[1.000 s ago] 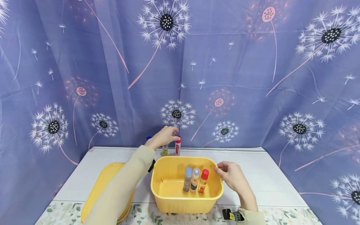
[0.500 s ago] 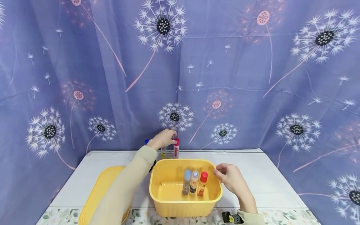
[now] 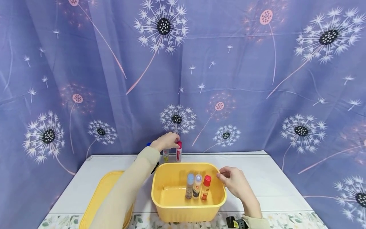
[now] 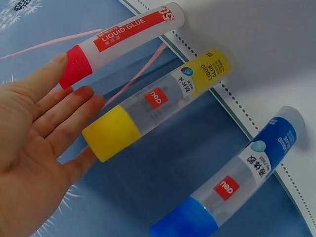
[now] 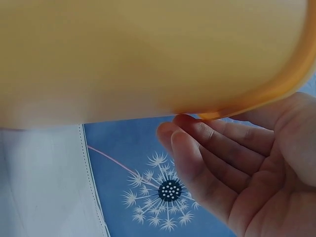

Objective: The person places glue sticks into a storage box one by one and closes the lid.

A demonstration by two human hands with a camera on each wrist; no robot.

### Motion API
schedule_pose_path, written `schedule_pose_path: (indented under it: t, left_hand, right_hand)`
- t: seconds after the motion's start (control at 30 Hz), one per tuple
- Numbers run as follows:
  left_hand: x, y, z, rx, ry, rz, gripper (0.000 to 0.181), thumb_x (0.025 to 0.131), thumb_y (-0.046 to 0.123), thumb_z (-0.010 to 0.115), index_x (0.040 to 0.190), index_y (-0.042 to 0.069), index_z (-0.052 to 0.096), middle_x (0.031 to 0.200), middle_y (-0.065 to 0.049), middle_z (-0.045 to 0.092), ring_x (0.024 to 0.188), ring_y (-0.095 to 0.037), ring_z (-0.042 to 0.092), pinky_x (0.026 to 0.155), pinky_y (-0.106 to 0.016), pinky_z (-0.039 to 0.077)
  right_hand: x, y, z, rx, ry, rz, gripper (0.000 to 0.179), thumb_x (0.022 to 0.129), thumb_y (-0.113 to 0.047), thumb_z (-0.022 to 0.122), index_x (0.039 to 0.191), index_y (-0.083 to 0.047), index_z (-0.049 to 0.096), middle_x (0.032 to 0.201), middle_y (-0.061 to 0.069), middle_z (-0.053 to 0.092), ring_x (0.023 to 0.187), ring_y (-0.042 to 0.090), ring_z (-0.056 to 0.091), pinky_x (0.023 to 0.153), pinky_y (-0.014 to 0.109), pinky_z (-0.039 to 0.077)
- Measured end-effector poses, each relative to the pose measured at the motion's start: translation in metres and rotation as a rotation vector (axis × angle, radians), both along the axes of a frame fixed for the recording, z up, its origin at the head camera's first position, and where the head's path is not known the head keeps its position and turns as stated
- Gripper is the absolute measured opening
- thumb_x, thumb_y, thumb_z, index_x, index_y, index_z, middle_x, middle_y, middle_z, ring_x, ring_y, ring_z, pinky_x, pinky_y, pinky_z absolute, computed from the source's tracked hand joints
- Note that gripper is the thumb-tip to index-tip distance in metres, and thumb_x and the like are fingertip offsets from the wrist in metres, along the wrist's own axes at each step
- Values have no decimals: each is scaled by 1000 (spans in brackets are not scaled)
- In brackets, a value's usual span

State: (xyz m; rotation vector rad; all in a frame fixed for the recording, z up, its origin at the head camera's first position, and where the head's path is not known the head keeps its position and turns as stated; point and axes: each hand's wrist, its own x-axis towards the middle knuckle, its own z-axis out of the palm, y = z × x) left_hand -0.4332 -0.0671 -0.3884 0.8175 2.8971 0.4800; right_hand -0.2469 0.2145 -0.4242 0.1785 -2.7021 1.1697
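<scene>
With my left hand (image 3: 167, 141) I pinch the red cap of a clear liquid glue bottle (image 3: 179, 154), thumb on one side and fingers on the other. It stands upright at the table's back. Close by are a yellow-capped glue bottle (image 4: 173, 98) and a blue-capped glue bottle (image 4: 232, 182), mostly hidden behind the hand in the head view. My right hand (image 3: 235, 181) holds the right rim of a yellow plastic bin (image 3: 188, 214). Inside it stand a light-blue-capped bottle (image 3: 190, 187), a pale-lilac-capped bottle (image 3: 197, 188) and a red-capped bottle (image 3: 205, 189).
A yellow lid (image 3: 100, 194) lies left of the bin, partly under my left sleeve. The white tabletop (image 3: 271, 184) has a floral strip (image 3: 286, 221) along its front. A blue dandelion-print curtain (image 3: 243, 73) closes off the back and sides.
The head view has shifted slightly. My left hand stays at the red cap and my right hand at the bin's rim; the bottles keep their places.
</scene>
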Motion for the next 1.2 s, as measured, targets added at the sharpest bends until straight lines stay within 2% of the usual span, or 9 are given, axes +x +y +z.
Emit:
schedule_pose_path:
  t: [0.2, 0.5, 0.7, 0.87, 1.07, 1.2]
  left_hand:
    - [-1, -1, -8, 16, -34, -6, 15, 91, 21, 71, 102, 10, 70, 82, 3, 62, 72, -13, 57, 67, -28, 48]
    - [2, 0, -9, 27, -48, 13, 20, 90, 20, 72, 106, 8, 70, 86, 2, 63, 76, -13, 59, 71, -28, 51]
    - [-3, -3, -9, 49, -35, 16, 17, 92, 22, 70, 104, 10, 67, 84, 2, 62, 72, -13, 56, 66, -25, 49]
    - [-6, -8, -1, 118, -22, 2, 17, 93, 21, 69, 106, 10, 67, 84, 1, 63, 70, -14, 56, 65, -27, 48]
    - [-3, -12, 15, 180, 5, 9, 24, 92, 21, 69, 112, 8, 65, 87, 1, 63, 73, -14, 58, 67, -27, 49]
    - [1, -14, 26, 231, 24, -1, 22, 92, 20, 69, 110, 8, 66, 85, 0, 63, 72, -14, 56, 67, -27, 48]
  right_hand:
    - [1, -2, -5, 1, -5, 5, 9, 88, -11, 71, 94, -4, 72, 82, -1, 69, 69, 10, 63, 62, 26, 52]
    - [0, -2, -6, 24, 4, 5, 9, 89, -12, 71, 94, -5, 72, 81, -2, 69, 68, 10, 63, 63, 27, 52]
    - [0, -2, -5, 26, 11, -1, 11, 88, -12, 71, 95, -3, 72, 81, -1, 70, 69, 10, 63, 63, 28, 52]
    - [0, 0, -3, 42, 15, 0, 11, 88, -12, 71, 95, -3, 72, 81, 0, 70, 69, 11, 63, 63, 28, 52]
    - [-2, 1, -2, 48, 25, -2, 11, 88, -12, 70, 96, -3, 72, 82, 0, 70, 69, 11, 63, 64, 28, 52]
    - [-3, 1, -1, 42, 22, 8, 12, 89, -11, 70, 96, -2, 71, 82, 1, 70, 67, 10, 62, 62, 27, 52]
